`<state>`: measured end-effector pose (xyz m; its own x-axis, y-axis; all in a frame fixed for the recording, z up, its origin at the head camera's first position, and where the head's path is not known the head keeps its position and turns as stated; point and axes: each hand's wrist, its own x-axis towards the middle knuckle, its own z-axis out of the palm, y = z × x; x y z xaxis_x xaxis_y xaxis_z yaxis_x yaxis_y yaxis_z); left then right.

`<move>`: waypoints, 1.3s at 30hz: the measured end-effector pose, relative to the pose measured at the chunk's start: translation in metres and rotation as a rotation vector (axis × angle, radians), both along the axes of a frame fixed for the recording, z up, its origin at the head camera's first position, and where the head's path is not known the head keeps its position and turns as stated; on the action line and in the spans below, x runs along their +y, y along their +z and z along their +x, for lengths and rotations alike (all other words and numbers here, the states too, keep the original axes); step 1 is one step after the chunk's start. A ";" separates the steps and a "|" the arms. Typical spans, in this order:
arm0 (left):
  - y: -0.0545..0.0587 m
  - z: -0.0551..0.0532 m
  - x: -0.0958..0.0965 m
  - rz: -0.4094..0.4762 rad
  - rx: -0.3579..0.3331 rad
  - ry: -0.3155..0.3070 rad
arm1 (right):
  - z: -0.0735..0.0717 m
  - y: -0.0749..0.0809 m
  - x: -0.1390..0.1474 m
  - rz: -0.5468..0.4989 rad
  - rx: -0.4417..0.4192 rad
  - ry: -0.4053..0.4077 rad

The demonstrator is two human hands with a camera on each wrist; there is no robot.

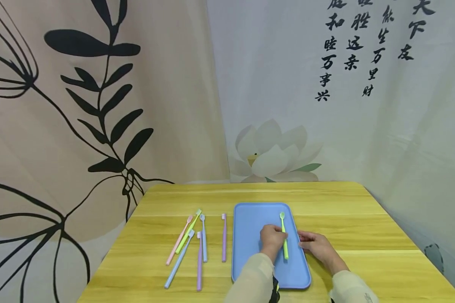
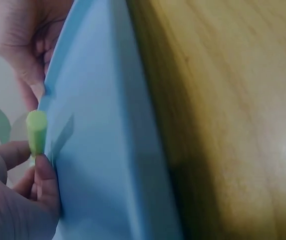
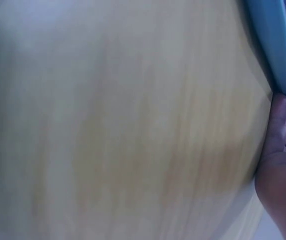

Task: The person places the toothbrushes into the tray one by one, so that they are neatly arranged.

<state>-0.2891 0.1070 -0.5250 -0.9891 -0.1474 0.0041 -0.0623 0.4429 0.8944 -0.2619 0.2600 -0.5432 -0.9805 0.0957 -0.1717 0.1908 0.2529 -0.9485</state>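
My left hand (image 1: 272,240) pinches a light green toothbrush (image 1: 285,249) between thumb and fingers over the right part of a blue tray (image 1: 250,235). The brush's head points to the far side of the table. In the left wrist view the toothbrush's handle end (image 2: 37,127) sticks out from the fingertips, close over the tray. My right hand (image 1: 320,248) grips the tray's right rim. From the right wrist view, the thumb (image 3: 277,117) lies at the outer side of the rim, with other fingers partly hidden.
Left of the tray, a purple toothbrush (image 1: 224,240) lies on the wooden table (image 1: 136,269). Farther left are several more: a pink toothbrush (image 1: 178,242), a yellow-green toothbrush (image 1: 186,235), two blue ones and another purple toothbrush (image 1: 199,265). A printed curtain (image 1: 182,105) hangs behind.
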 end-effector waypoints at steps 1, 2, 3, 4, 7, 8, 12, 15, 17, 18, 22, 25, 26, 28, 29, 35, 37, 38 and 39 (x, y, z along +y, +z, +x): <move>0.000 0.000 0.000 -0.030 0.015 -0.007 | 0.000 0.000 0.000 -0.003 -0.001 -0.007; 0.000 0.000 -0.001 -0.049 0.024 -0.012 | 0.000 0.000 0.000 -0.003 -0.001 -0.006; 0.000 0.000 -0.001 -0.066 0.033 -0.014 | 0.000 0.000 0.000 -0.004 0.001 -0.006; -0.001 0.000 -0.001 -0.081 0.042 -0.016 | 0.000 0.000 0.000 -0.003 0.003 -0.003; -0.001 0.000 -0.002 -0.104 0.054 -0.017 | -0.001 -0.001 -0.001 -0.010 0.007 -0.003; -0.001 0.000 -0.002 -0.103 0.052 -0.017 | 0.000 0.000 -0.001 -0.012 0.008 -0.003; -0.001 0.000 -0.003 -0.110 0.046 -0.020 | 0.000 0.000 -0.002 -0.022 0.007 -0.002; 0.001 0.000 -0.004 -0.099 0.028 -0.024 | 0.000 0.001 -0.003 -0.025 0.007 0.001; 0.003 0.001 -0.005 -0.088 0.015 -0.029 | 0.001 0.001 -0.003 -0.022 0.009 0.007; 0.004 0.001 -0.005 -0.083 0.010 -0.032 | 0.001 0.002 -0.003 -0.020 0.010 0.007; 0.008 0.003 -0.007 -0.080 0.006 -0.035 | 0.002 0.004 -0.002 -0.012 0.010 0.007; 0.010 0.002 -0.008 -0.089 0.019 -0.034 | 0.002 0.004 -0.002 -0.009 0.002 -0.002; 0.009 0.001 -0.008 -0.089 0.026 -0.034 | 0.002 0.004 -0.002 -0.008 0.001 0.001; 0.009 -0.001 -0.009 -0.085 0.040 -0.035 | 0.002 0.005 -0.001 -0.007 0.002 0.006; 0.009 -0.003 -0.010 -0.083 0.044 -0.039 | 0.002 0.005 -0.001 -0.010 0.001 0.006; 0.013 -0.011 -0.017 -0.068 0.042 -0.078 | 0.003 0.003 -0.001 -0.019 0.004 0.004; 0.015 -0.013 -0.019 -0.060 0.051 -0.088 | 0.003 0.003 -0.001 -0.011 0.001 0.008; 0.017 -0.014 -0.021 -0.057 0.057 -0.096 | 0.003 0.003 -0.002 -0.011 -0.001 0.004; 0.020 -0.015 -0.023 -0.052 0.059 -0.100 | 0.003 0.003 -0.002 -0.010 -0.003 0.001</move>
